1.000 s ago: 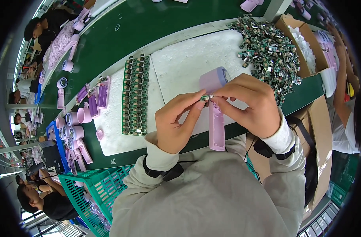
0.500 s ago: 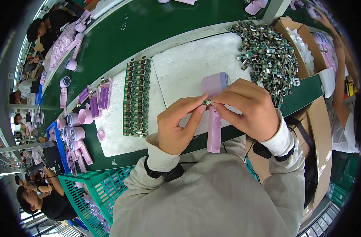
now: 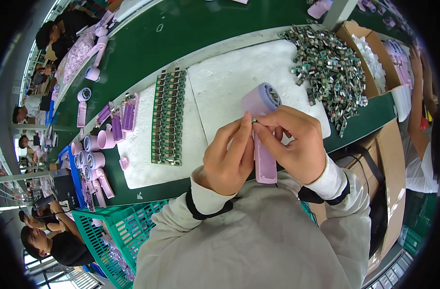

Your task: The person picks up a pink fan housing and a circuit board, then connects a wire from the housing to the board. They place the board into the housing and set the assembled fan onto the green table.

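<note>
A lilac handheld fan housing (image 3: 265,166) with a round head and an open, hollow handle lies tilted in front of me, its handle toward my body. Over the top of that handle, my left hand (image 3: 228,156) and my right hand (image 3: 297,139) meet with their fingertips pinched on a small circuit board (image 3: 254,120). Most of the board is covered by the fingers. The left fingers lie along the side of the handle; whether they also grip it cannot be told. Beneath the housing is a white foam sheet (image 3: 224,72).
A panel of joined circuit boards (image 3: 168,118) lies left on the foam. Loose boards (image 3: 328,67) form a heap at the far right, beside a cardboard box (image 3: 369,36). Lilac housings (image 3: 92,159) cluster at the left, above a green crate (image 3: 128,231). Other people work nearby.
My hands have moved slightly closer together and lower over the handle, still pinching the board. The housing has turned a little, its round end now showing more.
</note>
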The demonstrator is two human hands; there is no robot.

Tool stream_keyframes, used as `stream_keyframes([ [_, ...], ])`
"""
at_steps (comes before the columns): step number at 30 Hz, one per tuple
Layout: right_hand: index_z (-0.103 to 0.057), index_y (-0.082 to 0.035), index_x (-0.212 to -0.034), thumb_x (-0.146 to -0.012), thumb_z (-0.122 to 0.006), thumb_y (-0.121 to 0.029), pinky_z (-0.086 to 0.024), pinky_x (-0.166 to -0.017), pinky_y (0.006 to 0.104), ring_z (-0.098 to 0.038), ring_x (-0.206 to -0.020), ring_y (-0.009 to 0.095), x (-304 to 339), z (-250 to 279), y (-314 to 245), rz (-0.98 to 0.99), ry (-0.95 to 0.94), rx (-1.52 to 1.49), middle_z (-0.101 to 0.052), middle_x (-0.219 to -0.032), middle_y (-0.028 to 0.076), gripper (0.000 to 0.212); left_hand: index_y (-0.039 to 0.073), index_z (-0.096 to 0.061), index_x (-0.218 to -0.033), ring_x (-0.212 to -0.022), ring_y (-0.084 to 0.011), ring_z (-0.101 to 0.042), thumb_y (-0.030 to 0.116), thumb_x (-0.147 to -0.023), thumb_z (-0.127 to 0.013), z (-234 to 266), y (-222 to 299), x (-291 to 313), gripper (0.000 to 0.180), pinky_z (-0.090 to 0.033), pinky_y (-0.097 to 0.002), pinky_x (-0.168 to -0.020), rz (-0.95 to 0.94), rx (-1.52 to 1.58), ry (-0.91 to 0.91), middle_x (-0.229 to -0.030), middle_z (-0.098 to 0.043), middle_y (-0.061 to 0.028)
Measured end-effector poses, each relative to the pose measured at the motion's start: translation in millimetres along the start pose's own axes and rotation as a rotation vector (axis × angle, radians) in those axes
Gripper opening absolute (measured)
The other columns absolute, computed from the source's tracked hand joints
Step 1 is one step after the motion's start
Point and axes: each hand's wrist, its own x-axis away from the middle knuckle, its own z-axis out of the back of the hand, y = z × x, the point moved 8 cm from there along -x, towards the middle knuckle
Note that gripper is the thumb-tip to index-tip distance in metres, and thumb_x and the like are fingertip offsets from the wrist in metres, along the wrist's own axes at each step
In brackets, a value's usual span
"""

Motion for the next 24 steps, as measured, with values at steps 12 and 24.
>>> stream_keyframes([
  [12, -0.049, 0.0, -0.145, -0.066, -0.093, -0.028, -0.047, -0.097, 0.0439, -0.054, -0.116, 0.037, 12.8, -38.9, -27.7, 0.195, -0.37, 0.363, -0.055, -0.129, 0.016, 0.095, 0.004, -0.068, -0.126, -0.083, -0.0312, -0.072, 0.0, -0.089, -0.072, 32.3, -24.9, 17.3, 0.037, -0.06, -0.038, -0.069, 0.215, 0.052, -0.09, -0.106, -0.07, -0.014],
  [24, -0.062, -0.004, -0.13, -0.08, -0.082, -0.01, -0.052, -0.094, 0.0443, -0.058, -0.117, 0.038, -54.2, -45.8, -34.8, 0.307, -0.196, 0.57, -0.057, -0.134, 0.017, 0.054, 0.003, -0.068, -0.126, -0.094, -0.0207, -0.073, 0.005, -0.093, -0.072, 130.2, -55.7, -36.2, 0.034, -0.059, -0.0302, -0.079, 0.336, 0.081, -0.334, -0.107, -0.073, -0.0134],
])
